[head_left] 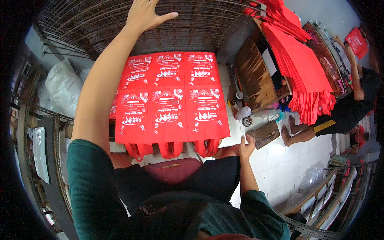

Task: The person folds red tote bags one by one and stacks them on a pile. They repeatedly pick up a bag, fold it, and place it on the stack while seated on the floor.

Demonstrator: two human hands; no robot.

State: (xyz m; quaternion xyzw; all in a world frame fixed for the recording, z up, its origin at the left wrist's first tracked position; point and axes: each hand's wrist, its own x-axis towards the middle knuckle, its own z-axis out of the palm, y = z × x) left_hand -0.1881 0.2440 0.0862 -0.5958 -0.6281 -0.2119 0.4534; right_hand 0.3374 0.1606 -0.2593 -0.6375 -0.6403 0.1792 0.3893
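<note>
Red cloth tote bags (183, 85) with white print lie flat, side by side in two rows, in front of me. Handle loops (170, 150) of the nearer row hang over the front edge toward my lap. My left hand (143, 15) is raised at the top, fingers spread and thumb out, by the dark wire rack (188, 28); its fingertips are cut off by the frame. My right hand (247, 147) hovers just right of the bags' near corner. Its fingers are loosely bent and apart, and no held thing shows.
On the right, a stack of red cloth pieces (298, 68) drapes over a wooden table (256, 76). Beyond it a co-worker (352, 100) reaches up. Containers (242, 113) and a brown board (264, 134) are on the tiled floor. White plastic sacks (62, 88) stand left.
</note>
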